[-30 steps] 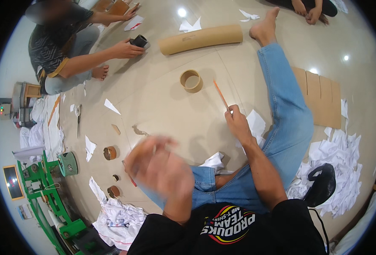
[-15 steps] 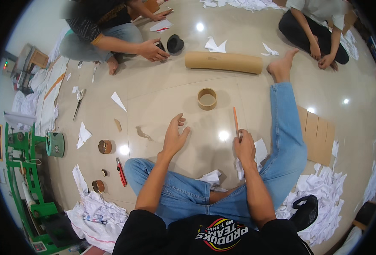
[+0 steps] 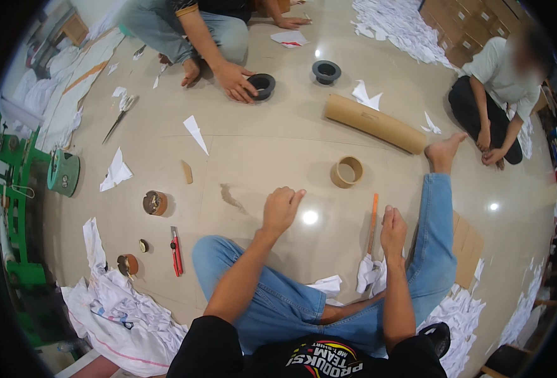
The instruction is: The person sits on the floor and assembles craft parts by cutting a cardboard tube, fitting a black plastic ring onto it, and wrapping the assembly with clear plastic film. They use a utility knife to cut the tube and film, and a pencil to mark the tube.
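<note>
My left hand [image 3: 283,209] hovers over the floor in front of my bent knee, its fingers curled in and the thumb sticking out, with nothing visible in it. Closed too, thumb uppermost, is my right hand [image 3: 393,232], just right of a thin orange strip [image 3: 373,217]. That strip lies on the floor, and its lower end meets a bunched white cloth [image 3: 368,272]; whether the two are joined I cannot tell. A short cardboard ring [image 3: 346,172] sits beyond my hands. Behind it lies a long cardboard tube [image 3: 375,123].
A co-worker's hand [image 3: 235,82] touches a black flanged ring [image 3: 262,87]; another black ring [image 3: 326,72] stands nearby. To my left are a red cutter knife [image 3: 176,252], brown tape rolls [image 3: 155,203] and scissors [image 3: 120,118]. Another person sits at the far right. White scraps [image 3: 121,305] flank me.
My right hand has let go of the orange strip. My left hand has gone from open to curled. The co-worker's black rings now stand apart on the floor. My view has shifted.
</note>
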Demonstrator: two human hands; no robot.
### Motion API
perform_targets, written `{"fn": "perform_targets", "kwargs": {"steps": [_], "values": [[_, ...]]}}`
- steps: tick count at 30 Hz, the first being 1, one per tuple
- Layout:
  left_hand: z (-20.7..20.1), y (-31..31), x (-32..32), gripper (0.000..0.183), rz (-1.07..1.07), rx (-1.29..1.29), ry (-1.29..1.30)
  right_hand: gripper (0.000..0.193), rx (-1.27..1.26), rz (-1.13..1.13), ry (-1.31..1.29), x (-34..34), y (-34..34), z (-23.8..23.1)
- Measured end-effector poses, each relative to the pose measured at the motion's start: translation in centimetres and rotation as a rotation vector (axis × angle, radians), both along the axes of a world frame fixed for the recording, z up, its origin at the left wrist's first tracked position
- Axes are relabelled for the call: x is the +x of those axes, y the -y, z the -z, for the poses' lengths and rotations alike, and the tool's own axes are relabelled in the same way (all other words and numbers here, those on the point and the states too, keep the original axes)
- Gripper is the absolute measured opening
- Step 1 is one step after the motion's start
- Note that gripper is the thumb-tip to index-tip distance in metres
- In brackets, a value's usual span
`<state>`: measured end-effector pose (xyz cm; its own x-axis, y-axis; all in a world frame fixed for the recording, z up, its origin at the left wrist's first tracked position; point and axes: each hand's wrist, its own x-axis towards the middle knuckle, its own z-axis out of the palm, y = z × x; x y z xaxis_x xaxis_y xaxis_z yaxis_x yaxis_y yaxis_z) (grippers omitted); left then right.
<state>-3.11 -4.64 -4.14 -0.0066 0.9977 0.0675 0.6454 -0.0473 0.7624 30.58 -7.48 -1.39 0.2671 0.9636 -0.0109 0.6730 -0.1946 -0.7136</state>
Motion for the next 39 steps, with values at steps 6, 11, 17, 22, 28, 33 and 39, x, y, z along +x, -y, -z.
{"fn": "perform_targets", "kwargs": {"steps": [6, 11, 17, 22, 28, 33, 39], "values": [[0.1, -0.1, 1.1, 0.017, 0.01, 0.143, 0.262, 0.027, 0.298, -0.271, 0.008, -9.0, -12.7, -4.6], [-0.6, -0.9, 0.6, 0.026, -0.013, 0.059, 0.291, 0.039, 0.144, -0.472, -0.112, -17.4, -24.4, -2.7], [-0.7, -1.0, 0.9, 0.029, 0.007, -0.035, 0.376, 0.048, 0.015, -0.571, 0.009, -27.1, -32.7, -0.4], [-0.9, -1.2, 0.3, 0.031, -0.023, -0.06, 0.454, 0.051, 0.036, -0.619, 0.249, -33.6, -35.3, 0.4], [-2.1, -1.7, -0.8, 0.032, -0.118, 0.007, 0.482, 0.037, 0.144, -0.669, 0.209, -33.3, -32.8, 2.0], [-0.9, -2.1, -1.2, 0.034, -0.232, 0.041, 0.52, 0.037, 0.466, -0.706, 0.163, -30.4, -24.6, 1.4], [-0.8, -2.7, -2.0, 0.044, -0.491, 0.072, 0.647, 0.042, 0.745, -0.642, 0.144, -27.5, -17.5, -1.3]]}}
